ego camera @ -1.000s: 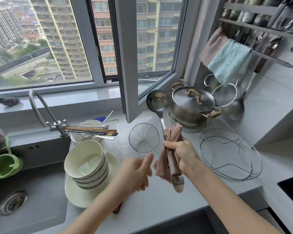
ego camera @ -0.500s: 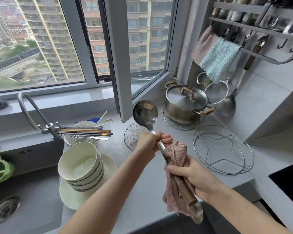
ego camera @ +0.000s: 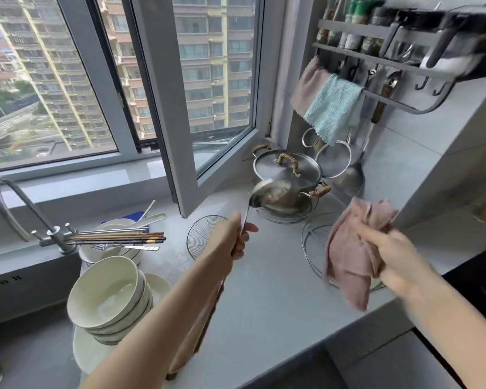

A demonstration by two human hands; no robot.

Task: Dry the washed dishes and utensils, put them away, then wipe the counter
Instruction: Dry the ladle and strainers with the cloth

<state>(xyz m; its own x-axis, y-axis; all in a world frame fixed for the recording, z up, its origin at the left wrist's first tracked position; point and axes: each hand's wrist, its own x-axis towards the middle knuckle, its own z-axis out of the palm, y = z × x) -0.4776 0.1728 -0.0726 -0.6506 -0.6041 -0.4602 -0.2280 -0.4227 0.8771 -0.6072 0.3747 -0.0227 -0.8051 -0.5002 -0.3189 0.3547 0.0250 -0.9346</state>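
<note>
My left hand [ego camera: 233,240] grips the steel ladle [ego camera: 267,193] by its handle, bowl raised in front of the lidded pot [ego camera: 288,175]; the wooden end of the handle runs back under my forearm. Off to the right, my right hand [ego camera: 390,256] holds the crumpled pink cloth [ego camera: 351,256] above the counter [ego camera: 264,304], apart from the ladle. A stack of white bowls [ego camera: 110,296] sits on a plate at the left. Chopsticks [ego camera: 118,237] lie across more bowls behind it.
A wire skimmer [ego camera: 201,237] and a round wire rack [ego camera: 314,242] lie on the counter. The faucet [ego camera: 14,211] and sink are at the left. An open window sash [ego camera: 174,108] juts over the counter. Cloths [ego camera: 331,108], strainers and a wall rack [ego camera: 390,60] hang at the right.
My right hand has drawn the pink cloth off the ladle handle and moved right. My left hand, which took the ladle, has swung its bowl toward the pot.
</note>
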